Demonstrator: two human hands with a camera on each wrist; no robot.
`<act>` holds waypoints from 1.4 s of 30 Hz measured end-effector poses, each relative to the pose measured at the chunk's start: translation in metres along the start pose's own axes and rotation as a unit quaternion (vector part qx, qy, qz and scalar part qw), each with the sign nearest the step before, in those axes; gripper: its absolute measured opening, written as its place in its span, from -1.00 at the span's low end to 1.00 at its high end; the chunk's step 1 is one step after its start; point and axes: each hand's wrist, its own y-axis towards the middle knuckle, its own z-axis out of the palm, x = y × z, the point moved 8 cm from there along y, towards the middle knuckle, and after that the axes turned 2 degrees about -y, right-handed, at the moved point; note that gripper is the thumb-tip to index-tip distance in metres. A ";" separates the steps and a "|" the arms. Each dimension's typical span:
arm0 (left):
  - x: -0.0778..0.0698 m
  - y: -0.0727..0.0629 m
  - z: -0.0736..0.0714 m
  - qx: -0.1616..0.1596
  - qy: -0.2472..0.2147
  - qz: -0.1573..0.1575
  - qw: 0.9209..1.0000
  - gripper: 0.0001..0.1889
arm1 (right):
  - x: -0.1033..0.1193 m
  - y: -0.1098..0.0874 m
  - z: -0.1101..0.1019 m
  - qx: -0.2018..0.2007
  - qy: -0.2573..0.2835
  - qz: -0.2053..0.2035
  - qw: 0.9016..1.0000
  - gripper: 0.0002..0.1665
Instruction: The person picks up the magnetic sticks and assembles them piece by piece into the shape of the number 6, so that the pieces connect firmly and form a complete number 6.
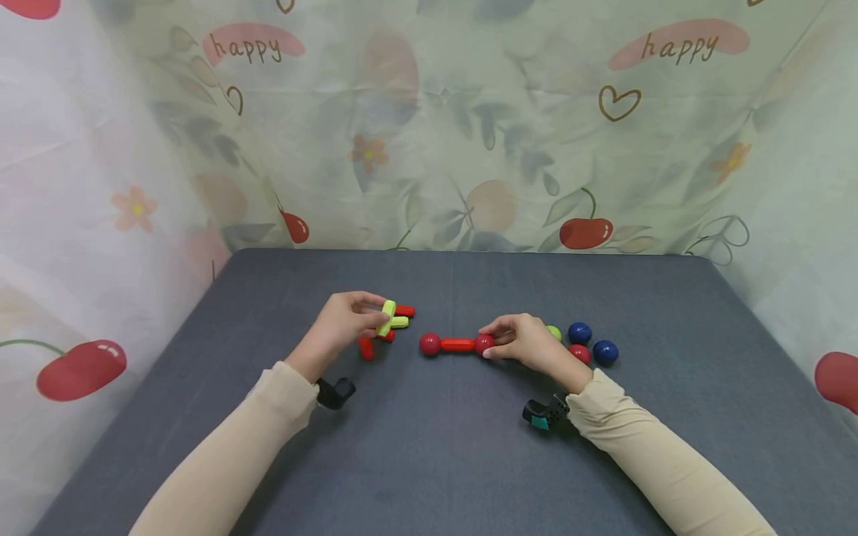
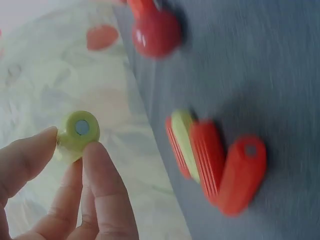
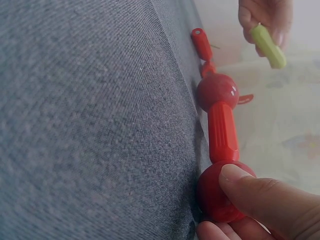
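My left hand [image 1: 347,321] pinches a yellow-green magnetic rod [image 1: 386,318] between thumb and fingertips, lifted above the table. In the left wrist view the rod's round end [image 2: 82,127] with a grey disc points at the camera. Under it lie several red rods [image 2: 235,175] and another yellow-green rod [image 1: 400,322]. My right hand [image 1: 529,342] grips a red ball [image 1: 484,345] resting on the table. A red rod [image 1: 458,345] joins that ball to a second red ball [image 1: 430,344] on its left, all in one straight line.
Right of my right hand sit two blue balls [image 1: 606,353], a red ball [image 1: 579,353] and a partly hidden green ball [image 1: 554,333]. The grey table [image 1: 429,454] ends at a patterned curtain [image 1: 442,149] behind and at the sides.
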 end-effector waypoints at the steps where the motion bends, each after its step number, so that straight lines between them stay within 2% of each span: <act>1: -0.001 -0.002 0.005 0.005 -0.001 0.004 1.000 -0.62 | 0.000 0.000 0.000 0.000 0.001 0.000 1.000 -0.58; 5: -0.001 -0.009 0.021 0.007 0.000 0.010 1.000 -0.63 | 0.000 0.000 0.000 0.000 -0.001 -0.001 1.000 -0.58; 11: 0.006 -0.017 0.046 0.030 -0.015 0.023 0.999 -0.62 | -0.001 -0.001 0.000 0.000 0.001 0.001 1.000 -0.58; 18: 0.030 -0.019 0.072 0.057 -0.030 0.003 0.998 -0.68 | -0.002 -0.002 -0.001 -0.001 0.001 0.008 1.000 -0.58; 25: 0.039 -0.015 0.077 0.055 -0.032 -0.016 0.998 -0.68 | -0.001 -0.002 -0.001 0.000 0.000 0.011 1.000 -0.58; 30: 0.043 -0.013 0.079 0.061 -0.035 -0.043 0.997 -0.68 | -0.002 -0.002 0.000 0.001 -0.003 0.010 1.000 -0.57; 42: 0.044 -0.005 0.078 0.054 -0.023 -0.076 0.995 -0.73 | 0.000 0.000 0.000 0.003 -0.004 0.006 1.000 -0.57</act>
